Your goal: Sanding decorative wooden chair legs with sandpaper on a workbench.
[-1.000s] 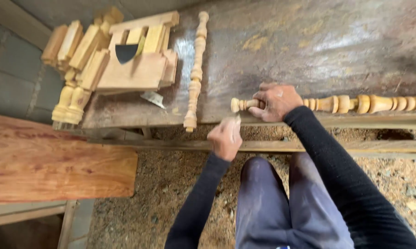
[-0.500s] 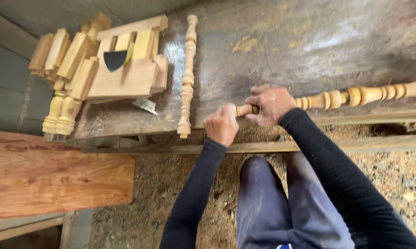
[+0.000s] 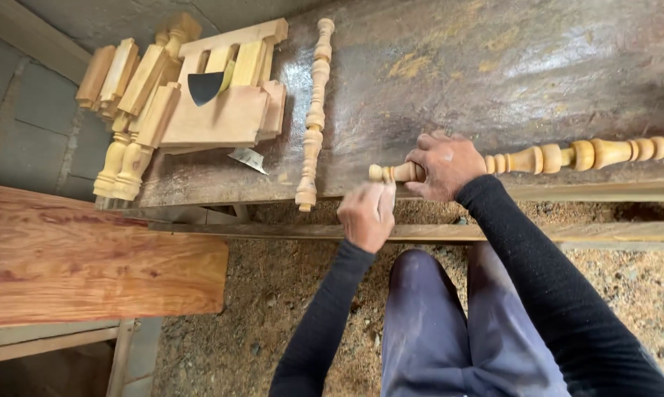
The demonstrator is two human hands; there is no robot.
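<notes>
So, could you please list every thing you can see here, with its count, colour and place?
turned spindle: one, pale wood, lying across the bench at right, gripped near its left end
second turned spindle: one, pale wood, lying lengthwise mid-bench, free
stack of wooden parts: one heap, pale wood, bench's far left
dark sheet: one, black, on the stack
workbench: one, worn grey-brown, top of view
plank: one, reddish-brown, lower left
sawdust floor: tan, below the bench
right hand: closed around the spindle
left hand: fisted by the spindle's tip; contents hidden
</notes>
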